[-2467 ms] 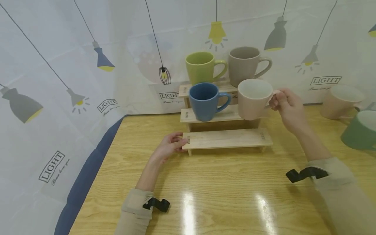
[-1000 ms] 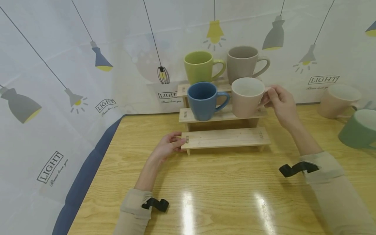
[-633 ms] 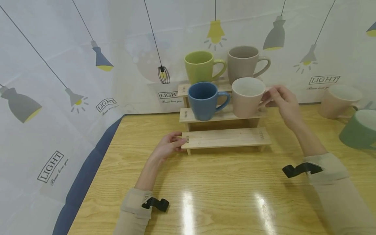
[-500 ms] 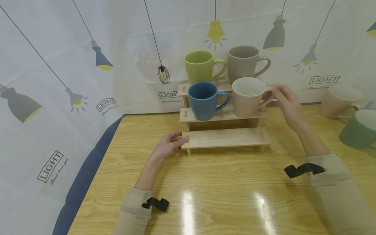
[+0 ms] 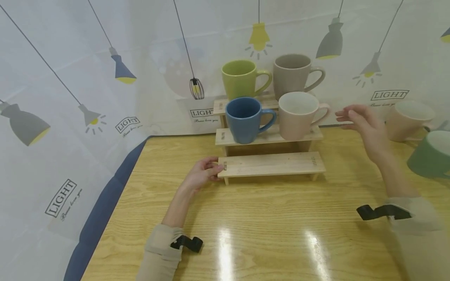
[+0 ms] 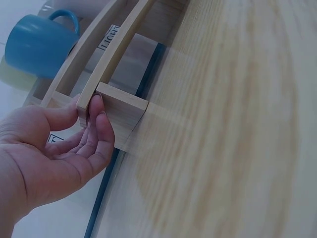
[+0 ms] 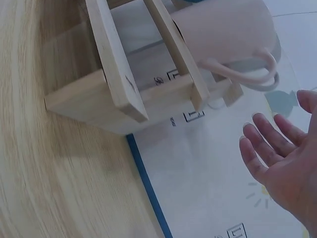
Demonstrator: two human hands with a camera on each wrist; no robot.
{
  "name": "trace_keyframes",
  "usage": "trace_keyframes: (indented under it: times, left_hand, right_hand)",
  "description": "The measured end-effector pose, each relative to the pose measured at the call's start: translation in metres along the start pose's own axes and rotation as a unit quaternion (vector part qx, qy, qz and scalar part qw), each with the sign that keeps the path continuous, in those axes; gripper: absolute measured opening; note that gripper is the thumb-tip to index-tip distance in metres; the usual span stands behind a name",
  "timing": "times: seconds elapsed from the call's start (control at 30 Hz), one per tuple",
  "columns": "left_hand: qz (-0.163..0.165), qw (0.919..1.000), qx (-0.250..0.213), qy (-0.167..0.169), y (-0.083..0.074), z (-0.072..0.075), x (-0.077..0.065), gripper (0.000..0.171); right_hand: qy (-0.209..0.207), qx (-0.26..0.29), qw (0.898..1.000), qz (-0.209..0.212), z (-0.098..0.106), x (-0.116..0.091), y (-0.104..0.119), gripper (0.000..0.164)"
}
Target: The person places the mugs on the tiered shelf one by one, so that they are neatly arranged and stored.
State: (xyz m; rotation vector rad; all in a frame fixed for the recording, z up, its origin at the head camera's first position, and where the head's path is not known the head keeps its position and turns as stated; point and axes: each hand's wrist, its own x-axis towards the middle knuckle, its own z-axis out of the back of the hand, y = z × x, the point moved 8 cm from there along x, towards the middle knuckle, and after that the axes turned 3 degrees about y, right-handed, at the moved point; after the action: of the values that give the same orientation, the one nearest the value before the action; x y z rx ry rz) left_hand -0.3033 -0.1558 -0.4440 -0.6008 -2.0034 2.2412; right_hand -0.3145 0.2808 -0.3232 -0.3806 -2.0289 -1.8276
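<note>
A three-step wooden rack (image 5: pixel 270 164) stands on the table. My left hand (image 5: pixel 202 174) pinches the left end of its lowest board; in the left wrist view the thumb lies above the board (image 6: pixel 106 62) and fingertips below. On the middle step, a blue mug (image 5: pixel 243 123) stands left of a pale pink mug (image 5: pixel 294 123), both handles pointing right. A green mug (image 5: pixel 239 82) and a grey-brown mug (image 5: pixel 290 78) fill the top step. My right hand (image 5: pixel 365 127) is apart from the pink mug's handle (image 7: pixel 247 74), fingers spread and holding nothing.
Another pale pink mug (image 5: pixel 404 125) and a dark green mug (image 5: pixel 430 156) are on the table (image 5: pixel 267 226) at the right, the latter cut off by the view's edge. A white cloth (image 5: pixel 88 164) with printed lamps hangs behind and to the left.
My right hand set the pink mug beside the blue one, let go of its handle and moved away to the right. The left hand keeps its grip on the rack.
</note>
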Motion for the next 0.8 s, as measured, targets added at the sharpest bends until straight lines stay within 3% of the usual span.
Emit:
trace_keyframes:
  times: [0.23,0.47,0.57,0.63,0.8]
  left_hand:
    - [0.001,1.0,0.005,0.0,-0.004,-0.001,-0.001,0.054]
    - [0.004,1.0,0.004,-0.001,-0.002,0.0,0.0,0.054]
    - [0.007,1.0,0.003,-0.003,-0.001,0.0,-0.001,0.054]
    - [0.006,1.0,0.002,-0.005,-0.001,0.0,-0.001,0.054]
    - [0.007,0.9999,0.001,-0.008,0.001,0.001,0.0,0.054]
  right_hand:
    - [-0.009,-0.019,1.0,0.012,0.027,-0.015,0.014,0.024]
    - [-0.05,-0.082,0.995,-0.031,0.062,-0.029,0.017,0.025]
    - [-0.072,-0.155,0.984,-0.044,0.079,-0.036,0.021,0.023]
    - [-0.092,-0.163,0.981,-0.039,0.09,-0.041,0.024,0.021]
    - [-0.173,-0.238,0.955,-0.028,0.122,-0.052,0.031,0.019]
